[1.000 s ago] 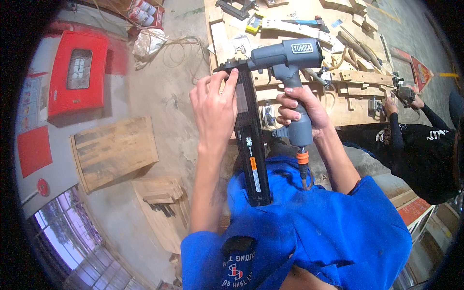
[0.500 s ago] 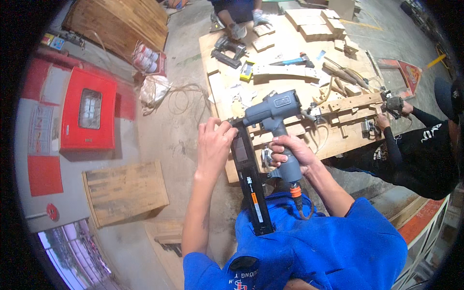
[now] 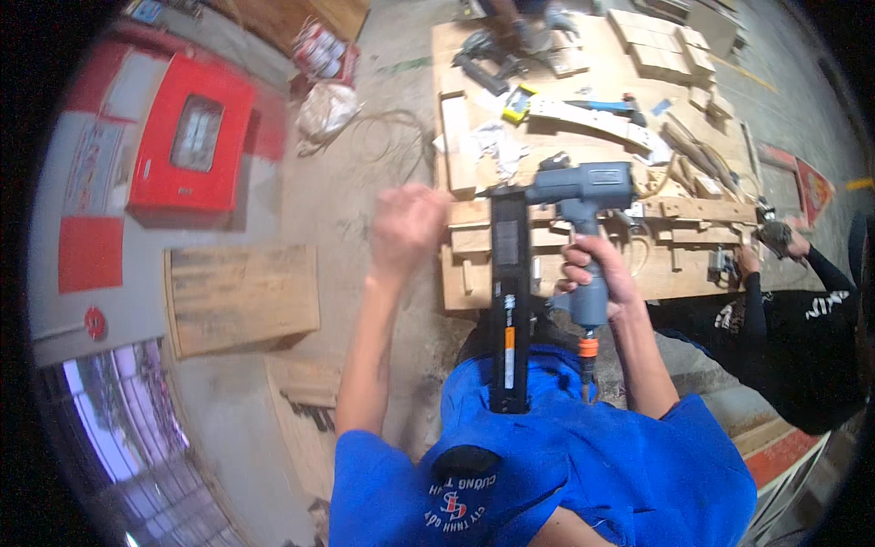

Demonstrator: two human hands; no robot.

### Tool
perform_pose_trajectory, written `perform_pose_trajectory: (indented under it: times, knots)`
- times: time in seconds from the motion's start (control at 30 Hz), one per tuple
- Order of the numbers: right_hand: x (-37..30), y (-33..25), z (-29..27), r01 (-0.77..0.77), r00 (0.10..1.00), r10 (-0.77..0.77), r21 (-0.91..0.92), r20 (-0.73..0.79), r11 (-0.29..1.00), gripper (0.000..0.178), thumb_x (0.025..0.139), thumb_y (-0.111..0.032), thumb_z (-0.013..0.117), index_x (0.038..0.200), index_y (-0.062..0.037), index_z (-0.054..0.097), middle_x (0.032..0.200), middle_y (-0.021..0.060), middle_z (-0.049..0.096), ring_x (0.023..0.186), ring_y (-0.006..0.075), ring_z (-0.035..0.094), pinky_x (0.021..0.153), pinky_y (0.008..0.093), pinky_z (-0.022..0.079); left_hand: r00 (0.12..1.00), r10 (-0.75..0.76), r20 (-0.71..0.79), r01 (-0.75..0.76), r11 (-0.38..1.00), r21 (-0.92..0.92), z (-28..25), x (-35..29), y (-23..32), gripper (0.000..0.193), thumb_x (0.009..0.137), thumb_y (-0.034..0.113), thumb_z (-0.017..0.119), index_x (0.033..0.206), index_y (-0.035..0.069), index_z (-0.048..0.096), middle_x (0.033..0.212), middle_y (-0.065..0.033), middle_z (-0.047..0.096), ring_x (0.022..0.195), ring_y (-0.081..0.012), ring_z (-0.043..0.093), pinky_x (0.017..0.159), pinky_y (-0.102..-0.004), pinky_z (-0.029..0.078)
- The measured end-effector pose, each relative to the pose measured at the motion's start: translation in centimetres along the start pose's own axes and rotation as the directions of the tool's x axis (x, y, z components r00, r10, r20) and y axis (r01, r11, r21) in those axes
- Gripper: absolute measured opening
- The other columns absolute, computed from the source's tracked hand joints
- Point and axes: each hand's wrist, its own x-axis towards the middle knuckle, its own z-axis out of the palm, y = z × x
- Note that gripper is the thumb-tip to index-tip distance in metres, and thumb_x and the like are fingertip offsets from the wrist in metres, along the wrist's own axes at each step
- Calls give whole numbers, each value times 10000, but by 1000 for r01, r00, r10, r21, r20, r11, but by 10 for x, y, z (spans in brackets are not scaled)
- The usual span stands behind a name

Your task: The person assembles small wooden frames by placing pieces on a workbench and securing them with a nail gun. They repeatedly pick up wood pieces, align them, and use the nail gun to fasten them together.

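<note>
A grey pneumatic nail gun (image 3: 597, 185) is held up in front of my body, its grip wrapped by the fingers of my right hand (image 3: 612, 271). Its long black magazine (image 3: 509, 292) reaches down to my blue shirt. An orange hose coupling (image 3: 588, 348) sits at the bottom of the grip. To the left of the gun's nose, my left hand (image 3: 408, 230) is raised and apart from the tool. Motion smears its fingers, so I cannot make out how they are held or whether anything is in them.
Ahead stands a plywood worktable (image 3: 510, 55) with wood blocks (image 3: 656, 44), another nail gun (image 3: 483, 64) and a hammer (image 3: 606, 107). A gloved co-worker (image 3: 538, 36) is at its far side; a dark-clothed person (image 3: 775, 337) works at the right. A red cabinet (image 3: 191, 137) hangs left.
My left hand has come away from the front of the nail gun, leftward and slightly up. The gun has shifted right, its magazine now more upright. The view has turned.
</note>
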Motion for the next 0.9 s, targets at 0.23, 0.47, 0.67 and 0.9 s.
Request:
perform_pose_trajectory:
  times: [0.23, 0.47, 0.67, 0.9]
  knots:
    - [-4, -1, -4, 45, 999, -46, 49, 26, 998, 125, 1075, -176, 581, 991, -142, 494, 738, -44, 488, 577, 81, 503, 592, 313, 497, 751, -583, 311, 547, 813, 201, -33, -13, -22, 403, 908, 223, 765, 1275, 62, 721, 1297, -167, 661, 1165, -347, 606, 993, -478, 479]
    - [-4, -4, 6, 58, 998, -59, 21, 33, 998, 122, 1061, -143, 597, 1028, -133, 479, 748, -29, 502, 554, 95, 517, 566, 332, 515, 807, -178, 564, 477, 759, -443, -18, 54, 73, 425, 847, 271, 823, 1242, 133, 745, 1248, -53, 665, 1181, -291, 573, 1026, -439, 455]
    - [-9, -4, 9, 39, 999, -39, -36, -21, 999, 130, 1089, -176, 555, 986, -149, 481, 731, -51, 482, 541, 68, 484, 592, 319, 502, 831, -53, 553, 359, 811, -462, -5, 57, 62, 439, 813, 275, 843, 1215, 139, 731, 1291, -43, 653, 1221, -289, 565, 1034, -461, 444]
    - [-7, -1, 0, 35, 999, -35, 58, 1, 998, 99, 1042, -126, 611, 1063, -100, 517, 747, -18, 508, 555, 106, 522, 565, 341, 533, 770, -12, 638, 384, 808, -448, 4, 63, 56, 409, 819, 209, 827, 1205, 166, 698, 1287, -47, 649, 1251, -300, 560, 1048, -472, 426]
